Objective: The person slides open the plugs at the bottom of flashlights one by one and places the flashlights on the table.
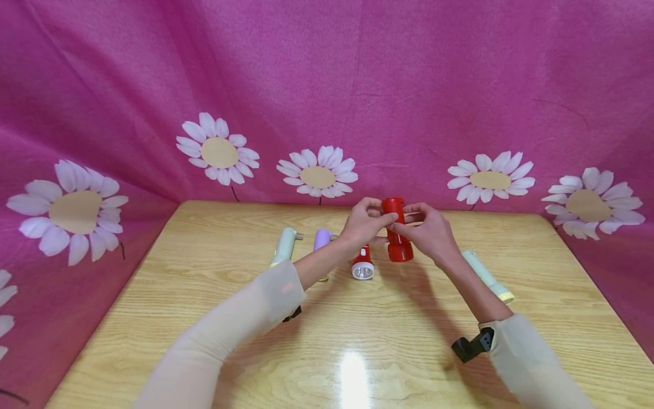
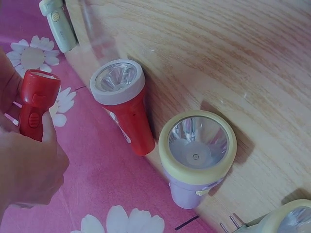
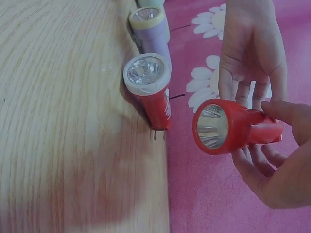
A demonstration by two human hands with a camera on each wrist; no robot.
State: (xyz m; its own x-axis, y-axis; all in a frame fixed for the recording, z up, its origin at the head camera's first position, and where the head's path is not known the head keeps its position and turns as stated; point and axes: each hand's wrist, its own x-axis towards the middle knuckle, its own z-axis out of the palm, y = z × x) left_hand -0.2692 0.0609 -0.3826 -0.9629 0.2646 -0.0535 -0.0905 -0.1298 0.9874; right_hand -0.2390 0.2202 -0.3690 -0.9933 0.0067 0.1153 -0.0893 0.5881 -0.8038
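Apparently I'm mid-handling: my left hand [image 1: 361, 226] and right hand [image 1: 432, 234] both grip the red flashlight [image 1: 399, 238], right of the white-rimmed flashlight [image 1: 363, 269]; moving it calls for steadiness.

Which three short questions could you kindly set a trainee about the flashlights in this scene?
1. How many flashlights rest on the table?
2. True or false: the held flashlight, gripped by the left hand and the right hand, is white around its lens.
3. In the right wrist view, which flashlight on the table shows plug prongs?

Key:
1. Four: the left green one, the purple one, the red one with the white rim and the right green one.
2. False: it is red there.
3. The red one with the white rim.
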